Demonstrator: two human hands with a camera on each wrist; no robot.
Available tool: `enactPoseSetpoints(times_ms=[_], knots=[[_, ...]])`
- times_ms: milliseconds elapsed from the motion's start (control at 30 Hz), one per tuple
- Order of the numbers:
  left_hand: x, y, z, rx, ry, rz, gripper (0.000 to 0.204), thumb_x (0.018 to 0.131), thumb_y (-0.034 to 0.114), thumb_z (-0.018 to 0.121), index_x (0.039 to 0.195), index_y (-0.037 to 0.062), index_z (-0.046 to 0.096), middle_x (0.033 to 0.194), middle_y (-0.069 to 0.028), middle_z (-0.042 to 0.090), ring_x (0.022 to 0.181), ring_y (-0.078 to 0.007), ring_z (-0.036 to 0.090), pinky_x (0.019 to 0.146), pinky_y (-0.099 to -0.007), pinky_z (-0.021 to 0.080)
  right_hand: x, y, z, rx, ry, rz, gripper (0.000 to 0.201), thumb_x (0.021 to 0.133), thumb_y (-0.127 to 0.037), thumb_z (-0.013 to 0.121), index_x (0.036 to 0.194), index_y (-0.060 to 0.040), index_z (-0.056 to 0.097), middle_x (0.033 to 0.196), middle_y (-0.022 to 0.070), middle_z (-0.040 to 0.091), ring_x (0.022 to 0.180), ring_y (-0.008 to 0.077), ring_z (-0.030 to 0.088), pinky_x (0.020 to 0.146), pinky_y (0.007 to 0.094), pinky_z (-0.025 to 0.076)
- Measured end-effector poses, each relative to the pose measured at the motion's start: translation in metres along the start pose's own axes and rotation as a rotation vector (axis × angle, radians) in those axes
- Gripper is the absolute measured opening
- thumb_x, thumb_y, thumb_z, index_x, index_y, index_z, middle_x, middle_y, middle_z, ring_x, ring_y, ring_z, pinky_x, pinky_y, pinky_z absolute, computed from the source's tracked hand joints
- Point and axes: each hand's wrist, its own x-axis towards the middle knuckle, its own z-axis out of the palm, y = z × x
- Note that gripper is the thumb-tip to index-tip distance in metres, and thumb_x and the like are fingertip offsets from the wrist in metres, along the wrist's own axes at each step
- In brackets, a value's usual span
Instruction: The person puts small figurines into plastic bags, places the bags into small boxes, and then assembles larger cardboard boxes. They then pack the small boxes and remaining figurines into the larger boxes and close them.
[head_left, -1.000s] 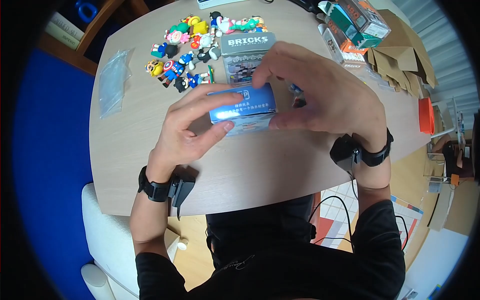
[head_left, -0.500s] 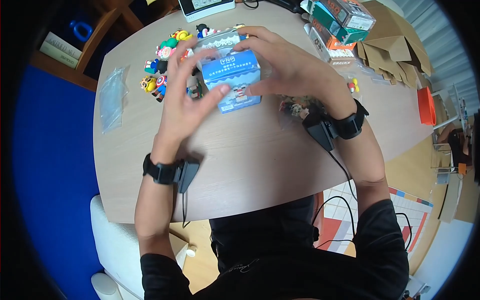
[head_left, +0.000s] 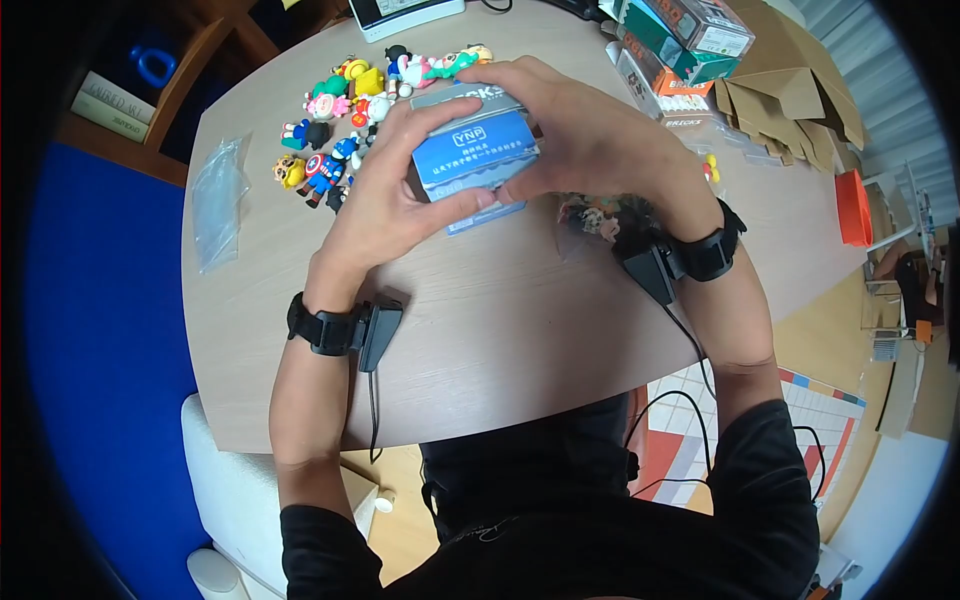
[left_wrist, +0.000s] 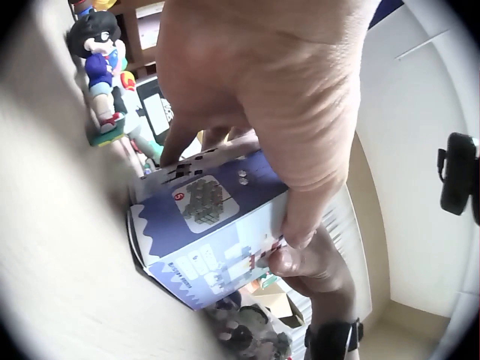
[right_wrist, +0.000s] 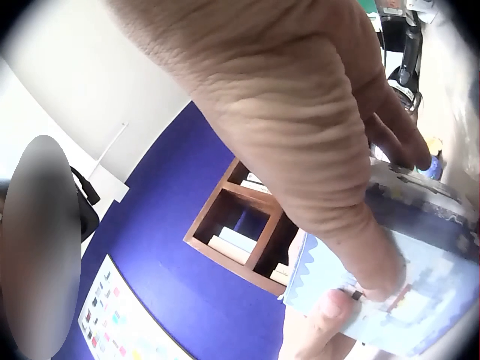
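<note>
A blue box (head_left: 475, 155) marked YNP stands in front of a grey box (head_left: 470, 95), both partly covered by the hands. My left hand (head_left: 385, 205) grips the blue box's left side, thumb across its front. On the opposite side my right hand (head_left: 600, 140) holds it, its thumb close to the left one. In the left wrist view the blue box (left_wrist: 217, 217) appears tilted, with the left hand (left_wrist: 262, 97) over it. The right wrist view shows the right hand's thumb pressed on the pale front of the box (right_wrist: 427, 300).
Colourful figurines (head_left: 322, 172) stand and lie at the back left. A clear plastic bag (head_left: 220, 205) lies at the left edge. Bagged pieces (head_left: 600, 218) sit by the right wrist. Stacked boxes (head_left: 685, 50), torn cardboard (head_left: 785, 105) and an orange item (head_left: 853, 210) are on the right.
The blue box has moved away from the body and now shows more of its front. Both hands have moved with it, and their fingers have closed in on its sides.
</note>
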Motion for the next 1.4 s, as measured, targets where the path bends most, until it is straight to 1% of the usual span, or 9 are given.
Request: enactPoseSetpoints(times_ms=[333, 533, 833, 867, 967, 1000, 1133, 1233, 1400], knots=[[0.012, -0.008, 0.001, 0.240, 0.117, -0.007, 0.062, 0.081, 0.043, 0.075, 0.135, 0.0215, 0.054, 0.129, -0.0159, 0.047, 0.118, -0.0305, 0.054, 0.094, -0.0385, 0.051, 0.006, 0.022, 0.020, -0.188, 0.231, -0.086, 0.087, 0.079, -0.022, 0.078, 0.150, -0.0148, 0.030, 0.145, 0.0168, 0.041, 0.107, 0.0316, 0.060, 0.084, 0.0352, 0.052], [0.020, -0.020, 0.004, 0.117, 0.148, -0.001, 0.062, 0.081, 0.040, 0.075, 0.135, 0.0207, 0.054, 0.131, -0.0134, 0.048, 0.119, -0.0279, 0.054, 0.095, -0.0385, 0.050, 0.006, 0.015, 0.018, -0.274, 0.186, 0.055, 0.088, 0.080, -0.023, 0.077, 0.152, -0.0141, 0.026, 0.150, 0.0195, 0.037, 0.112, 0.0330, 0.059, 0.091, 0.0344, 0.051], [0.021, -0.020, 0.004, 0.086, 0.160, -0.035, 0.063, 0.079, 0.030, 0.079, 0.136, 0.0206, 0.053, 0.149, -0.0225, 0.036, 0.137, -0.0353, 0.039, 0.104, -0.0421, 0.043, -0.003, 0.022, -0.030, -0.219, 0.285, -0.044, 0.076, 0.081, -0.023, 0.077, 0.147, -0.0130, 0.039, 0.138, 0.0155, 0.052, 0.115, 0.0225, 0.057, 0.093, 0.0333, 0.048], [0.020, -0.021, 0.004, 0.060, 0.168, -0.044, 0.065, 0.078, 0.031, 0.080, 0.136, 0.0208, 0.053, 0.150, -0.0238, 0.035, 0.137, -0.0357, 0.039, 0.103, -0.0425, 0.043, -0.001, 0.020, -0.037, -0.136, 0.398, -0.022, 0.059, 0.083, -0.023, 0.076, 0.135, -0.0096, 0.054, 0.126, 0.0119, 0.060, 0.111, 0.0194, 0.058, 0.091, 0.0324, 0.048], [0.020, -0.020, 0.005, -0.013, 0.178, -0.063, 0.071, 0.075, 0.031, 0.082, 0.138, 0.0215, 0.051, 0.151, -0.0265, 0.032, 0.137, -0.0368, 0.039, 0.102, -0.0439, 0.044, -0.001, -0.003, -0.069, -0.125, 0.692, 0.117, 0.050, 0.079, -0.017, 0.073, 0.123, -0.0008, 0.057, 0.117, 0.0197, 0.060, 0.109, 0.0248, 0.059, 0.095, 0.0349, 0.046], [0.020, -0.019, 0.005, -0.034, 0.177, -0.062, 0.073, 0.074, 0.032, 0.083, 0.139, 0.0218, 0.050, 0.151, -0.0267, 0.031, 0.136, -0.0371, 0.039, 0.102, -0.0445, 0.045, -0.006, -0.010, -0.076, -0.034, 0.776, 0.197, 0.043, 0.078, -0.024, 0.075, 0.115, -0.0037, 0.063, 0.128, 0.0208, 0.053, 0.115, 0.0306, 0.055, 0.097, 0.0386, 0.044], [0.020, -0.018, 0.003, -0.016, 0.196, -0.021, 0.081, 0.072, 0.032, 0.085, 0.142, 0.0216, 0.046, 0.151, -0.0241, 0.031, 0.135, -0.0364, 0.041, 0.105, -0.0470, 0.042, -0.014, 0.034, -0.087, -0.677, 1.018, 0.251, 0.053, 0.074, -0.032, 0.077, 0.117, -0.0057, 0.061, 0.124, 0.0228, 0.053, 0.118, 0.0385, 0.051, 0.099, 0.0465, 0.042], [0.020, -0.016, 0.001, -0.008, 0.215, 0.006, 0.081, 0.073, 0.032, 0.083, 0.143, 0.0188, 0.044, 0.150, -0.0214, 0.034, 0.135, -0.0356, 0.041, 0.110, -0.0491, 0.036, -0.025, 0.046, -0.093, -0.530, 0.826, 0.470, 0.056, 0.072, -0.032, 0.078, 0.119, -0.0068, 0.060, 0.122, 0.0224, 0.054, 0.118, 0.0383, 0.052, 0.100, 0.0449, 0.043], [0.017, -0.010, -0.016, 0.023, 0.399, 0.113, 0.071, 0.082, 0.036, 0.074, 0.143, 0.0128, 0.044, 0.146, -0.0182, 0.041, 0.135, -0.0329, 0.040, 0.112, -0.0493, 0.033, -0.027, 0.063, -0.097, -0.511, 0.840, 0.470, 0.058, 0.072, -0.028, 0.078, 0.120, -0.0041, 0.058, 0.117, 0.0211, 0.058, 0.114, 0.0367, 0.054, 0.098, 0.0421, 0.045]])
